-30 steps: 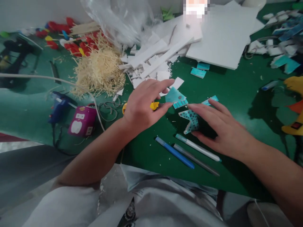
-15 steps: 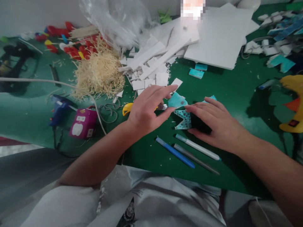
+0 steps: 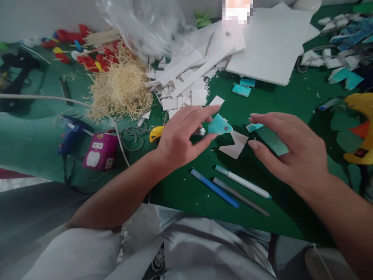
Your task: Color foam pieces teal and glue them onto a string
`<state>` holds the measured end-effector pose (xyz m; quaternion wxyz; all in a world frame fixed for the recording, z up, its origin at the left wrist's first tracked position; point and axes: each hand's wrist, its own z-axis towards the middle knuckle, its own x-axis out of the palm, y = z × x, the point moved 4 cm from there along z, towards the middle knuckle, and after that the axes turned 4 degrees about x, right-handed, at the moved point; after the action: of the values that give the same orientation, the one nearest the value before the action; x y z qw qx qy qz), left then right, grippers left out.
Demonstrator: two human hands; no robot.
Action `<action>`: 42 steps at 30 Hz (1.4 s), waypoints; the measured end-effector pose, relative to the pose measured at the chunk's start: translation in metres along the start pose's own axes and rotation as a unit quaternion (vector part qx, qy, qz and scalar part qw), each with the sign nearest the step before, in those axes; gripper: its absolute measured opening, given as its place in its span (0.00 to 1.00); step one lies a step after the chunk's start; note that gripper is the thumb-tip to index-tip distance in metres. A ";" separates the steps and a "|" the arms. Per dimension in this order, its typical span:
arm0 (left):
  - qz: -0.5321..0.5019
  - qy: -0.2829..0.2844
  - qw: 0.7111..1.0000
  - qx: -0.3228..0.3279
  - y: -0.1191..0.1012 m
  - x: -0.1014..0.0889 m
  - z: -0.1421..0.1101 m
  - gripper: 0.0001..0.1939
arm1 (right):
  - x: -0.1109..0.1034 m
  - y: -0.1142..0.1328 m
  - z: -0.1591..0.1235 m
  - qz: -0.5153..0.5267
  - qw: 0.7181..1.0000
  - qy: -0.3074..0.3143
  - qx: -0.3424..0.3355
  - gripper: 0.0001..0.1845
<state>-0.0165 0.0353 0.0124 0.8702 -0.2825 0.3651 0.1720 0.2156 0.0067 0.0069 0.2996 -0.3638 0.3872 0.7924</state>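
My left hand (image 3: 183, 134) spans a pointed teal foam piece (image 3: 220, 125) with a dark dot, its edges between my thumb and forefinger. Under that hand lies a yellow-handled cutter (image 3: 156, 134), its metal end showing past the palm. My right hand (image 3: 294, 149) is open, thumb and fingers apart, just right of a notched foam piece (image 3: 235, 146) lying white side up. Beyond its fingertips is a small teal strip (image 3: 253, 127), partly hidden. A blue pen (image 3: 215, 188), a grey pen (image 3: 241, 197) and a white pen (image 3: 243, 182) lie nearer my body.
White foam scraps (image 3: 186, 81) and a large white board (image 3: 268, 46) cover the back. Wood shavings (image 3: 121, 87), a blue glue gun (image 3: 71, 134) and a purple power block (image 3: 101, 151) are at left, with a cable (image 3: 52, 95). A yellow object (image 3: 361, 128) stands at right.
My left hand has closed around the dotted teal piece. The spotted notched piece has turned over to its white side, and my right hand has moved off it to the right and opened.
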 end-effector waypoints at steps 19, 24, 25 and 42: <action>-0.567 0.058 0.699 -0.431 -0.024 0.050 -0.012 0.25 | 0.002 0.019 -0.001 0.008 0.997 -0.023 -0.068 0.45; -0.534 0.104 0.748 -0.380 -0.026 0.053 -0.014 0.27 | 0.001 0.023 0.000 0.001 0.994 -0.054 -0.094 0.38; -0.518 0.105 0.768 -0.362 -0.025 0.052 -0.014 0.25 | 0.000 0.023 0.001 -0.003 0.995 -0.049 -0.086 0.37; -0.033 0.240 0.966 0.085 -0.019 0.056 0.004 0.28 | -0.017 -0.028 -0.010 -0.129 0.986 0.100 -0.018 0.20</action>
<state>0.0331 0.0280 -0.0196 0.7828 -0.2526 0.5674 0.0389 0.2499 0.0101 0.0053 0.3527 -0.4931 0.3509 0.7137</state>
